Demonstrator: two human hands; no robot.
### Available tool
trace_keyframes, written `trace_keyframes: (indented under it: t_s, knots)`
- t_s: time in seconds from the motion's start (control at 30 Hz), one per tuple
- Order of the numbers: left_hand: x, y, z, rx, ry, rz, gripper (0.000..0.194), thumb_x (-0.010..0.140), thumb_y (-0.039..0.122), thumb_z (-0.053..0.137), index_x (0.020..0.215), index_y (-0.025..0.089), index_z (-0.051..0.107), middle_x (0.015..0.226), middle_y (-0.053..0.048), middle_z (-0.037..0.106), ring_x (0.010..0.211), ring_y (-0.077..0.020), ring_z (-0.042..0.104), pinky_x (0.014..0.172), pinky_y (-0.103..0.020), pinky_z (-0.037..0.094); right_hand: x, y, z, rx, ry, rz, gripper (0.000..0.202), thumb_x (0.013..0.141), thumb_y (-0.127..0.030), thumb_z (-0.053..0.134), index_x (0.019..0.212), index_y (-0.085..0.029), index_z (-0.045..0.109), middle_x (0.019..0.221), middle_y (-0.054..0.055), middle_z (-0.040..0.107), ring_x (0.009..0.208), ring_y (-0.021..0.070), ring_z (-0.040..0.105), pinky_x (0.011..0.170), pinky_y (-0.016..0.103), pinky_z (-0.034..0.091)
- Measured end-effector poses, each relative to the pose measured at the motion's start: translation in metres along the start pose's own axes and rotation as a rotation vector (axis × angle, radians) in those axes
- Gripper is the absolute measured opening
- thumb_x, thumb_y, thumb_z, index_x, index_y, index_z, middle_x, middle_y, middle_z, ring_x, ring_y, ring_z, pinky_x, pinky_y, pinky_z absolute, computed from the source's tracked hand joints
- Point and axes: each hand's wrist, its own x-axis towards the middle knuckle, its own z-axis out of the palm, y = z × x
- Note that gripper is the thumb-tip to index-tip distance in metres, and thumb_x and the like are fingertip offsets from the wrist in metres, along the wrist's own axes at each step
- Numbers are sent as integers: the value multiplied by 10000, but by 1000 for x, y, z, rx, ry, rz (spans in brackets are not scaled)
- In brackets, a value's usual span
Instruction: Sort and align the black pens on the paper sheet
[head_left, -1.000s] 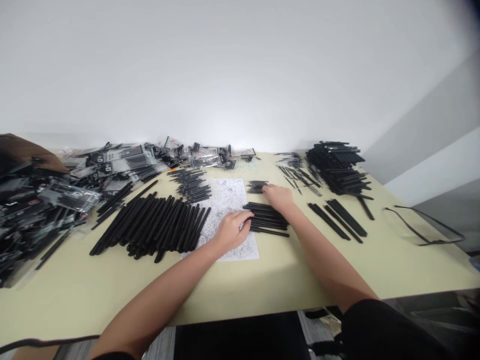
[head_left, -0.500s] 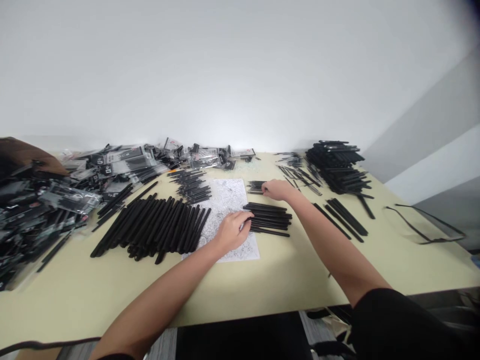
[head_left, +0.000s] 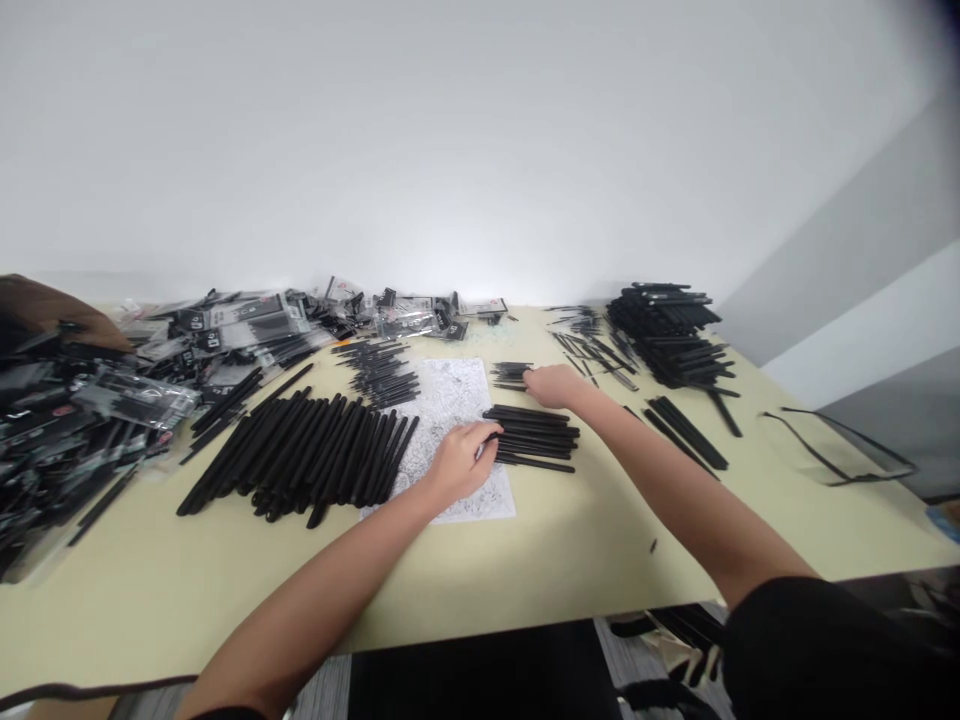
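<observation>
My left hand (head_left: pixel 463 462) is closed, thumb and fingers pinched at the left end of a small row of black pen-like sticks (head_left: pixel 540 435); a dark end shows between the fingertips. Beyond that row, my right hand (head_left: pixel 553 386) is closed at the right ends of a small group of thin black sticks (head_left: pixel 511 370). Its fingertips are partly hidden, with a thin stick at them. Under my left hand lies a white sheet with dense line drawing (head_left: pixel 457 385). A large row of thick black pen-like sticks (head_left: pixel 315 455) lies left of it.
Clear packets with black contents (head_left: pixel 142 395) are heaped at the left and back. Thin black sticks (head_left: pixel 379 372) lie behind the large row. A tall stack of black sticks (head_left: pixel 664 325), loose sticks (head_left: pixel 688 432) and eyeglasses (head_left: pixel 836 460) are on the right of the table (head_left: pixel 525 570).
Both hands stay almost in place, with my right fingers slightly shifted at the thin sticks. The view has moved a little, and a small dark piece now shows beside my right forearm.
</observation>
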Motion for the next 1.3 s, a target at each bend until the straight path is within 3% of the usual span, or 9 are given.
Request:
trace_keyframes:
  t_s: [0.47,0.6,0.73,0.93,1.1,1.3]
  knots:
    - [0,-2,0,-9,2,-18,201,894,144,507,1027,189,650,995,-60,737,901,-206,690,834,-360,532,-2,2,0,-5,9,-36,323,960,-249,380,1107,-109,631,1123,200,683,1040,292,660,826,377,490]
    - [-1,-3,1,-3,4,-28,210,888,133,508,1031,196,648,1005,-54,737,919,-205,688,838,-354,527,-10,3,1,24,91,-4,293,965,-269,392,1091,-139,622,1101,163,692,1014,274,661,813,346,471]
    - [0,1,-1,5,15,-95,229,897,127,504,1058,201,649,1023,-48,731,887,-184,680,820,-335,518,-36,-2,5,78,224,51,324,1000,-334,313,1159,-192,558,1154,120,672,976,229,654,740,295,445]
    - [5,6,-7,72,73,-202,257,955,228,483,1150,207,650,908,-47,684,783,-164,629,741,-307,485,-73,-25,32,238,483,112,346,1008,-390,289,1135,-225,565,1259,85,603,862,174,633,563,264,365]
    - [5,4,-6,54,76,-192,277,961,255,479,1179,206,643,928,-52,656,832,-175,622,785,-313,483,-78,-35,52,294,466,93,405,1019,-389,253,1153,-231,601,1140,62,686,804,162,640,610,267,374]
    - [5,3,-5,35,85,-189,296,965,281,488,1219,199,616,960,-58,642,878,-175,617,823,-323,475,-82,-34,56,374,522,15,474,1023,-430,229,1127,-236,649,1165,64,690,852,140,649,685,243,415]
